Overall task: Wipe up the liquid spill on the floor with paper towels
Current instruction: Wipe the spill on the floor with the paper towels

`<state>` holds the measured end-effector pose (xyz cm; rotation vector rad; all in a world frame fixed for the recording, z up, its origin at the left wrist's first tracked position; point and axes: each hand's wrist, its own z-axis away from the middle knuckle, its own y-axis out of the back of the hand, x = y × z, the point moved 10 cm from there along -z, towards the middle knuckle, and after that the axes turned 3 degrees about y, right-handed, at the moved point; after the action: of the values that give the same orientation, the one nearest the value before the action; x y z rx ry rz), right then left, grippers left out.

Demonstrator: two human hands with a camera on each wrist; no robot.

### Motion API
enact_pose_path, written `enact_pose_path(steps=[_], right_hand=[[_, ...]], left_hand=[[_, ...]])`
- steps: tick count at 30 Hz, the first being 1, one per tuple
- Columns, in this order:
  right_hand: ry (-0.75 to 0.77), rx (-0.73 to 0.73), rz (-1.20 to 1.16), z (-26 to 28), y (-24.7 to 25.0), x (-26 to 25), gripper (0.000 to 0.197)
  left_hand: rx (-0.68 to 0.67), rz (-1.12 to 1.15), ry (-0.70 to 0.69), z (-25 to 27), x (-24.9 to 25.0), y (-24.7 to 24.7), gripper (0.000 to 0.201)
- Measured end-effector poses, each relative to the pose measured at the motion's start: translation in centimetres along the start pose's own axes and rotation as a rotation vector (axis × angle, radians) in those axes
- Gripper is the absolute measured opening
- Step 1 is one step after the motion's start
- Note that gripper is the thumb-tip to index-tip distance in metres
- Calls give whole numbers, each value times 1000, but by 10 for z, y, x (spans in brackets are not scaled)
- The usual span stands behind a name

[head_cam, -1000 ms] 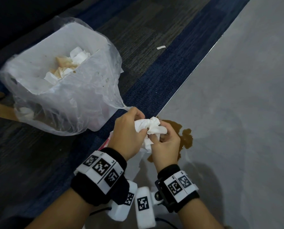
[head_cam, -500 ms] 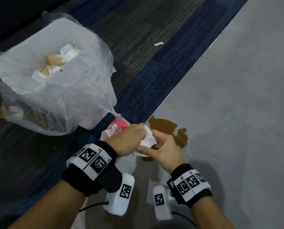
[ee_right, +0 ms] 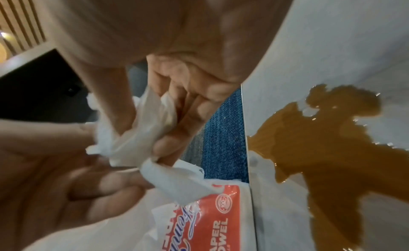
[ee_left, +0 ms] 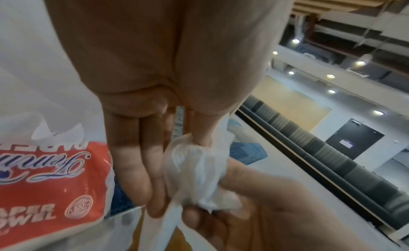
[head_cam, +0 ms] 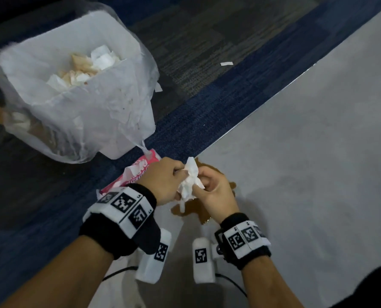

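Just above the floor, a crumpled white paper towel [head_cam: 190,180] is held up in the air between two hands. The left hand [head_cam: 165,182] has its fingers [ee_left: 135,160] curled around one side of the towel. The right hand [head_cam: 216,192] pinches the other side with its thumb and fingers [ee_right: 175,132]. Both hands are grasping the same wad, and a loose tail of it hangs down toward the floor.

Right under the hands is the spill [head_cam: 198,211], a brown puddle on the smooth grey floor [head_cam: 307,152]. It looks wet and shiny in the right wrist view [ee_right: 321,141]. The towel is not touching the puddle.

Just beside the left hand lies a pack of paper towels [head_cam: 138,172]. It is red and white, with the words "PAPER TOWEL" on it [ee_right: 219,226]. The pack sits where the grey floor meets a blue carpet [head_cam: 185,134], and a thin shiny strip [head_cam: 251,116] runs along that edge.

Farther off on the carpet stands a bin with a thin clear bag [head_cam: 78,96] around it. Inside are used towels [head_cam: 87,67], some white and some stained brown. A small white scrap [head_cam: 226,63] lies alone on the dark carpet, well apart from everything else.
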<state>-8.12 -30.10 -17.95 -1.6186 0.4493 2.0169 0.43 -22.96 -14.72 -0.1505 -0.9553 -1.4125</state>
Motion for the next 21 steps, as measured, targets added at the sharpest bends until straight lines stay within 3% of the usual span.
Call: enact_pose_path(steps=[5,8,12,14,18,21], right_hand=[[2,-128,26,-26,-8,2,42],[-38,-143,183,-29,-5,-23,37],[-11,-260,363,-39,2,-56,28],[-20,-263,365,-53,11,-53,26],[51,-248,438,-78,29,-33,13],[81,-183,459,-91,43,-15,9]], left_hand=[[220,-88,-65,-30,-2,22,14],[136,-98,-5,-32,9,31,15],[-37,366,120,-23,19,23,17],[-28,389,129,-33,22,22,20],[27,220,63,-67,16,12,15],[69,-76,-8,-78,16,8,22]])
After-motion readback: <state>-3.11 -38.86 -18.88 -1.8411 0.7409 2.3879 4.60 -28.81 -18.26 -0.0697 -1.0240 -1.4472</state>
